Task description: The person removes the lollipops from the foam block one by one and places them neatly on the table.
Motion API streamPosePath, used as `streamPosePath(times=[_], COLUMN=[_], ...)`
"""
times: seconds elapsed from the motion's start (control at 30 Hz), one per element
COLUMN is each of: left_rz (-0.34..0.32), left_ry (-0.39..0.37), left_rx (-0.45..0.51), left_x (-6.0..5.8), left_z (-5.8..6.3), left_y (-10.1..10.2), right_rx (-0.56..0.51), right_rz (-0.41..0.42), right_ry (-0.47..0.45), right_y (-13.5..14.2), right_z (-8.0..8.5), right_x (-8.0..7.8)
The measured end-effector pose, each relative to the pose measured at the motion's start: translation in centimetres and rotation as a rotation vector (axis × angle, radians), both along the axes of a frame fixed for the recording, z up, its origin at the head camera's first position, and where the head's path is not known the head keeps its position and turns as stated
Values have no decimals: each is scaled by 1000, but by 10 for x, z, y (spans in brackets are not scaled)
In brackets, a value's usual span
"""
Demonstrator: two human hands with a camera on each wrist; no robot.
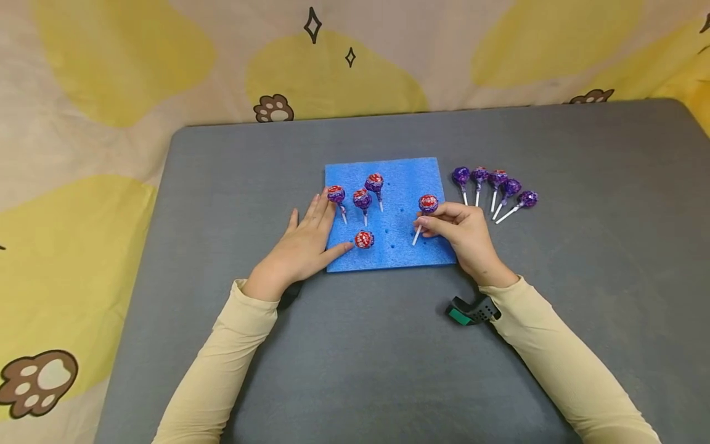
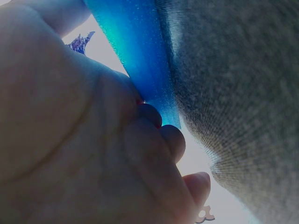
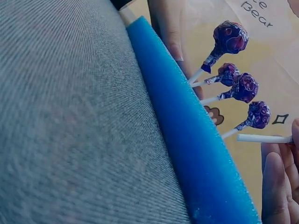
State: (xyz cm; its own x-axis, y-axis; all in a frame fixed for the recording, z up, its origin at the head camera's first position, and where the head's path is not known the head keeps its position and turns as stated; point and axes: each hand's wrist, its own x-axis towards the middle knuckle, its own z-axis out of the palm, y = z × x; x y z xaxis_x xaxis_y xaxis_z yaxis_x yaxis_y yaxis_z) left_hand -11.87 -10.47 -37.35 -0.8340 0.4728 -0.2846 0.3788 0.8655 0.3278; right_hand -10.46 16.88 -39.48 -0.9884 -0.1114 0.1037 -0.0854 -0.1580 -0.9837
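A blue foam board (image 1: 410, 179) with small holes lies flat on the grey table. Several wrapped lollipops, among them a front one (image 1: 363, 239), stand upright in its left half. My left hand (image 1: 302, 246) lies with fingers spread along the board's left edge, thumb reaching beside the front lollipop. Between thumb and fingers, my right hand (image 1: 463, 234) pinches a purple and red lollipop (image 1: 428, 204) over the right half of the board. Its white stick (image 3: 264, 138) points toward the foam in the right wrist view, with the tip above the surface.
To the right of the board, several more purple lollipops (image 1: 498, 179) lie in a fanned row on the grey table (image 1: 599, 246). A dark wrist strap with a green part (image 1: 463, 313) sits at the right wrist. Patterned yellow cloth (image 1: 344, 80) hangs behind the table.
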Motion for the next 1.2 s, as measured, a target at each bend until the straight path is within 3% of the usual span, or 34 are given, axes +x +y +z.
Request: streamPosePath(times=[0.5,0.77,0.93,1.2], left_rz=[-9,-10,-13,-10], left_ry=[-2,-1,5,0], left_rx=[0,-3,0,-6], left_x=[-1,-3,-2,-3], left_z=[1,-2,-1,-2], left_y=[2,3,2,0], right_rx=[-135,-217,-121,201], right_rz=[61,14,-36,-101], right_ry=[-124,-81,-93,-244], right_y=[18,44,64,79], right_z=[3,-1,0,4], right_x=[-2,12,19,19])
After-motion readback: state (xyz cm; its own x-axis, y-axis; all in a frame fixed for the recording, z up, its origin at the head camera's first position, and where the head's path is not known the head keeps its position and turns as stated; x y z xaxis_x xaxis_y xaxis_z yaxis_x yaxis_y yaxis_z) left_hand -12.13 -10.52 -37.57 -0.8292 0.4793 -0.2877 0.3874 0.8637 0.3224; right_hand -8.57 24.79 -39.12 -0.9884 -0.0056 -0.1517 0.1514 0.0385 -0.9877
